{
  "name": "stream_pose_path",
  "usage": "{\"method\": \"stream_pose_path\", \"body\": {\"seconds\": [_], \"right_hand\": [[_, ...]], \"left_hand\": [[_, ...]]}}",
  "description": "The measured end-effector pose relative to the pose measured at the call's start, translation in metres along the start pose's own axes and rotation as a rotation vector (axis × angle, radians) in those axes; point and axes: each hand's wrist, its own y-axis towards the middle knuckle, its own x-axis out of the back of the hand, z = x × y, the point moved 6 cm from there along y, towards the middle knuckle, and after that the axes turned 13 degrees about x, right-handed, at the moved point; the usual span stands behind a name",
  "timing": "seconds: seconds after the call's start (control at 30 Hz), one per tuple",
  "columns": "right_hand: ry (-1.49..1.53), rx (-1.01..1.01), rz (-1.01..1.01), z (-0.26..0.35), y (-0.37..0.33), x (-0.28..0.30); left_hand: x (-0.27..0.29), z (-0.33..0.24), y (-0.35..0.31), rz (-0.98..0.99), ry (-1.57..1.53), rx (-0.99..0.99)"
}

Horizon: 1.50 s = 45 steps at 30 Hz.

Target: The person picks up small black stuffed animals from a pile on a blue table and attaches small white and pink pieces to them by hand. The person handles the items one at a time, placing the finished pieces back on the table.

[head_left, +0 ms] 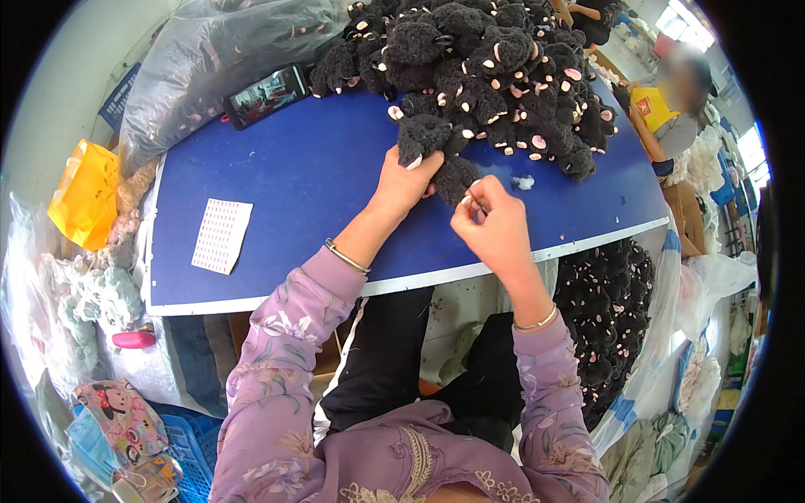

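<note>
Toy [455,173] of curly black plush

L hand [406,176] in grip, R fingers [480,196] bent

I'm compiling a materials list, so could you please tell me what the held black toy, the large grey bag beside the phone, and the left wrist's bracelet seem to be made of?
Black toy: matte plush, probably synthetic, judging by its curly pile.
Grey bag: likely thin glossy plastic, being translucent, creased and shiny.
Bracelet: seemingly polished metal, given its glints; which metal is unclear.
</note>
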Motion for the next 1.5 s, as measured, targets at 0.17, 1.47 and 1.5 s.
{"method": "stream_pose_path", "body": {"seconds": [0.17, 1.47, 1.5], "right_hand": [[0.13, -0.089, -0.199, -0.028, 0.018, 0.037], [-0.493, -0.124, -0.243, -0.103, 0.028, 0.086], [-0.531, -0.026, -0.368, -0.09, 0.032, 0.091]], "left_hand": [[-0.02, -0.006, -0.011, 0.159, 0.048, -0.095], [-0.036, 0.011, -0.009, 0.325, 0.255, -0.075], [-0.034, 0.012, -0.01, 0.319, 0.263, -0.069]]}}
